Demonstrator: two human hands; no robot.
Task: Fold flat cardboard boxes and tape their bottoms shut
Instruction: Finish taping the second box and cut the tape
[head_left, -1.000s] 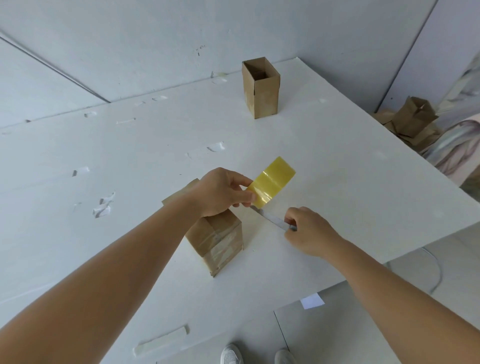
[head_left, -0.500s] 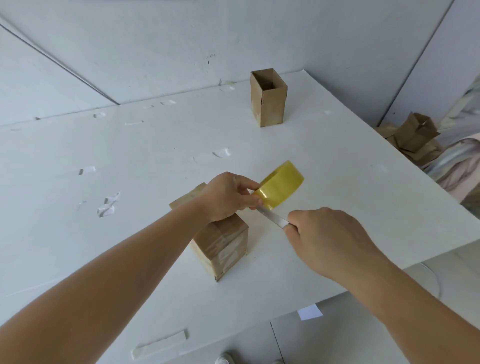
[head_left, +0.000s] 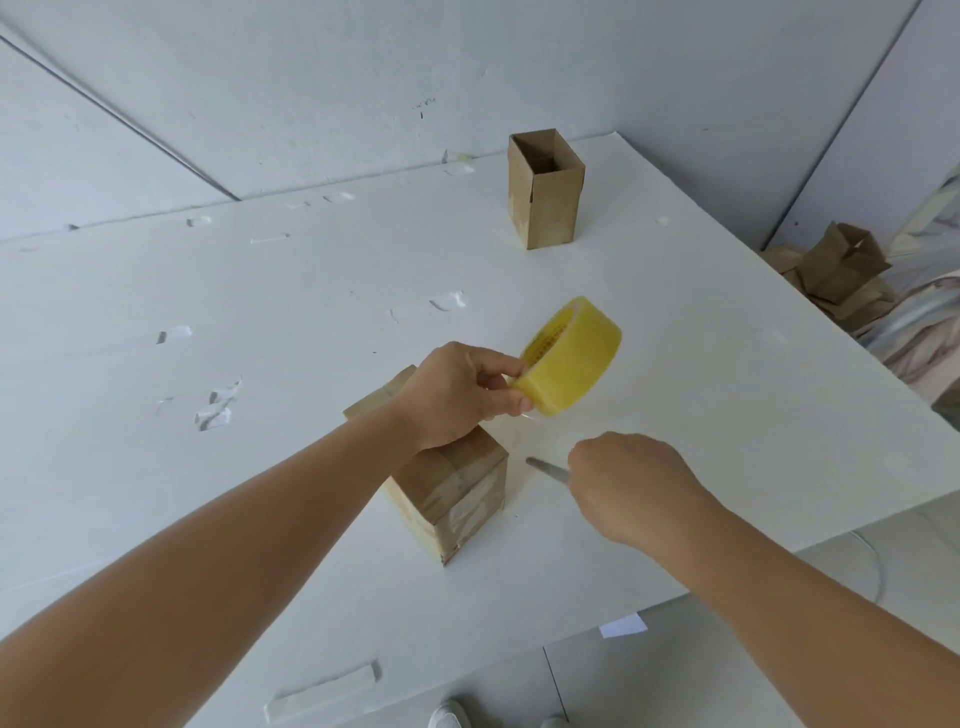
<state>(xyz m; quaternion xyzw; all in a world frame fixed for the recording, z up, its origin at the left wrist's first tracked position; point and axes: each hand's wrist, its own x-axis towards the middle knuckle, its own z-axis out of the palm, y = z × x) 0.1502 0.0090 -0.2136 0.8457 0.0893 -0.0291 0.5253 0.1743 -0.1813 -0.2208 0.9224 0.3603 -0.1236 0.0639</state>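
From the head camera, your left hand (head_left: 457, 397) pinches the yellow tape roll (head_left: 569, 356) by its lower edge, thumb and fingers curled on it, holding it tilted above the white table (head_left: 311, 312). Under that wrist the taped cardboard box (head_left: 449, 491) stands on the table, sealed end up. Your right hand (head_left: 631, 486) is curled around a thin metal blade (head_left: 545, 469), probably a cutter, whose tip points toward the box without touching it. An open box (head_left: 545, 200) stands upright well apart, near the far edge.
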